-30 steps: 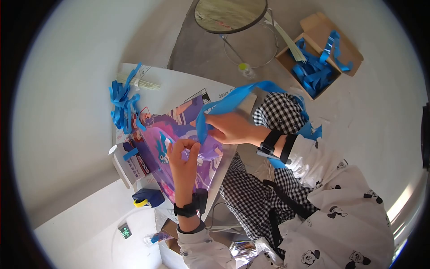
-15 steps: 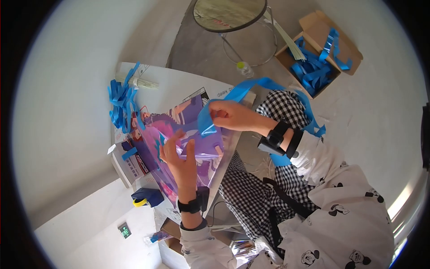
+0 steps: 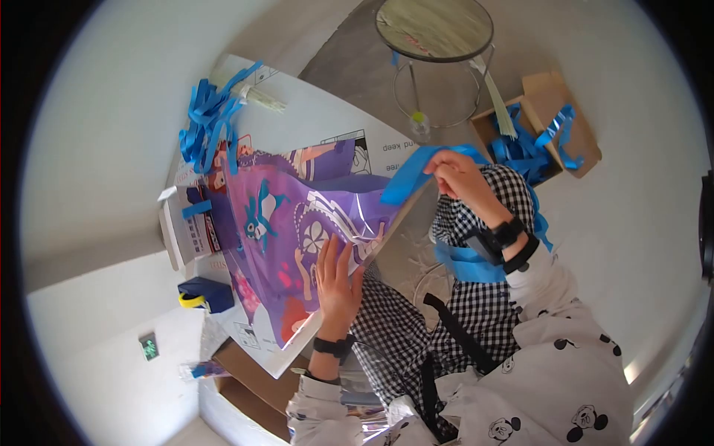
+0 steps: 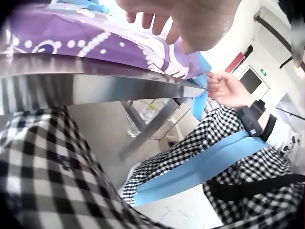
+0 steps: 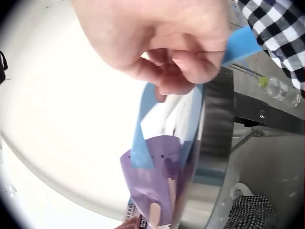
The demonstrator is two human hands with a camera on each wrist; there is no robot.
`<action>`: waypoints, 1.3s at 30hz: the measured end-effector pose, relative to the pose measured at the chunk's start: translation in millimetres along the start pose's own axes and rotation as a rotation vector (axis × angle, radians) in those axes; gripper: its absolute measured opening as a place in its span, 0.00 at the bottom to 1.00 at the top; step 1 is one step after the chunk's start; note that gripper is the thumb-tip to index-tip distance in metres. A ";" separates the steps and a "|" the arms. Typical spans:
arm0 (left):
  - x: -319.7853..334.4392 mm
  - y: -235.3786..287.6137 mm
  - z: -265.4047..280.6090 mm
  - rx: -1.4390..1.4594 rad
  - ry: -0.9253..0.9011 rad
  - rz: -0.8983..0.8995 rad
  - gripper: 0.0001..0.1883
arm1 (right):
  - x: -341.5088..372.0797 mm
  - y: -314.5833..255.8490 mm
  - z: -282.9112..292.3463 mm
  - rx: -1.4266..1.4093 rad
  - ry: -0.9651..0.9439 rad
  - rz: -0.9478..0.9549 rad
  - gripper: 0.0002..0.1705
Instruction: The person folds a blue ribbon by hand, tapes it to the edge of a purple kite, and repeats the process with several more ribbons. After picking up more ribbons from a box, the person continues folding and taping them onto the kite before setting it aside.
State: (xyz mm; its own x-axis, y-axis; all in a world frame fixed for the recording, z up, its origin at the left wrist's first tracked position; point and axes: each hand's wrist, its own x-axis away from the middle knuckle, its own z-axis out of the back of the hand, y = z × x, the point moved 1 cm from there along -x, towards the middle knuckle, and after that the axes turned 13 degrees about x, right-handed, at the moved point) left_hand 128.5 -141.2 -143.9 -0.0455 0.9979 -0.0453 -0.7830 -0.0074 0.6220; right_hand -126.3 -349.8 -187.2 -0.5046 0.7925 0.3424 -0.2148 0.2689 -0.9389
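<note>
A glossy purple printed sheet with cartoon figures lies across the table. My left hand rests on its near edge, fingers extended. My right hand pinches a wide blue ribbon beyond the table's edge, beside my knee. From that hand the ribbon runs to the sheet's right corner, overlapping it. In the right wrist view, curled fingers grip the ribbon, which hangs in two strands down to the purple sheet. More ribbon trails over my checked apron in the left wrist view.
Blue ribbons and a bundle of thin pale sticks lie at the table's far end. A small box and a dark blue object with a yellow ring stand along the left side. A stool and an open carton are beyond.
My right hand has moved right with the ribbon, away from the sheet. The left hand has come down from raised, bent fingers to lie on the sheet's near edge. The head view has shifted.
</note>
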 end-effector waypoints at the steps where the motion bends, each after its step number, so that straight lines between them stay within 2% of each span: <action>1: 0.5 -5.0 -0.1 -0.037 -0.025 -0.011 0.24 | 6.0 -0.6 -3.3 -0.064 0.066 -0.043 0.11; 3: -2.9 -14.9 0.7 -0.113 -0.076 -0.035 0.27 | 30.9 -1.4 -18.9 -0.192 0.201 -0.125 0.16; 4: -3.0 -24.2 -0.8 -0.155 -0.131 -0.038 0.30 | 43.2 4.0 -27.7 -0.229 0.217 -0.150 0.21; 7: -3.4 -38.9 -10.3 -0.181 -0.146 -0.068 0.31 | 61.9 9.1 -47.9 -0.301 0.256 -0.239 0.38; 9: -4.4 -43.9 -15.2 -0.198 -0.125 -0.092 0.31 | 49.0 9.6 -52.1 -0.304 0.286 -0.217 0.40; 11: -3.7 -44.8 -17.4 -0.221 -0.109 -0.115 0.31 | 33.6 15.9 -56.9 -0.345 0.282 -0.184 0.35; 14: -3.5 -42.8 -15.1 -0.247 -0.137 -0.141 0.31 | 4.0 36.9 -52.6 -0.507 0.372 -0.339 0.26; 16: -3.4 -42.8 -14.3 -0.228 -0.158 -0.159 0.30 | -10.9 35.9 -45.5 -0.631 0.454 -0.388 0.17; 19: -1.0 -41.3 -14.3 -0.202 -0.176 -0.178 0.30 | -19.7 17.0 -33.2 -0.628 0.353 -0.298 0.17; 21: -1.3 -40.1 -13.5 -0.191 -0.172 -0.191 0.31 | -51.4 53.1 3.9 -0.593 0.251 -0.273 0.16; 23: -2.0 -38.9 -11.5 -0.185 -0.173 -0.204 0.32 | -62.1 27.8 17.2 -0.596 0.151 -0.120 0.17; 26: -1.9 -39.0 -11.2 -0.199 -0.178 -0.215 0.33 | -70.2 -15.6 33.6 -0.794 0.152 0.052 0.17; 29: -1.7 -38.5 -10.8 -0.235 -0.192 -0.219 0.33 | -84.2 -19.3 81.3 -0.914 0.025 0.107 0.17; 32: -1.3 -38.4 -11.1 -0.257 -0.196 -0.230 0.34 | -73.1 -58.8 114.5 -0.811 0.157 0.071 0.19; 34: -0.3 -37.9 -11.0 -0.268 -0.202 -0.226 0.34 | -69.6 -85.3 139.4 -0.589 0.322 0.111 0.17; 36: -1.4 -36.5 -10.5 -0.281 -0.216 -0.214 0.34 | -68.3 -104.0 179.7 -0.199 0.491 0.217 0.17; 38: -1.5 -36.8 -11.2 -0.288 -0.223 -0.205 0.35 | -74.4 -118.3 235.0 0.082 0.720 0.355 0.22; 39: -1.0 -36.9 -11.6 -0.290 -0.229 -0.200 0.35 | -72.9 -130.1 256.5 0.167 0.748 0.336 0.27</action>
State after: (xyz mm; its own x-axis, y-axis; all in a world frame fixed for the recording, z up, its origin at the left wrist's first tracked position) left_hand 150.3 -142.7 -175.9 0.2384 0.9697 0.0529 -0.9062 0.2026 0.3711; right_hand -276.1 -583.0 -81.2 0.1119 0.9860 -0.1234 -0.3030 -0.0844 -0.9492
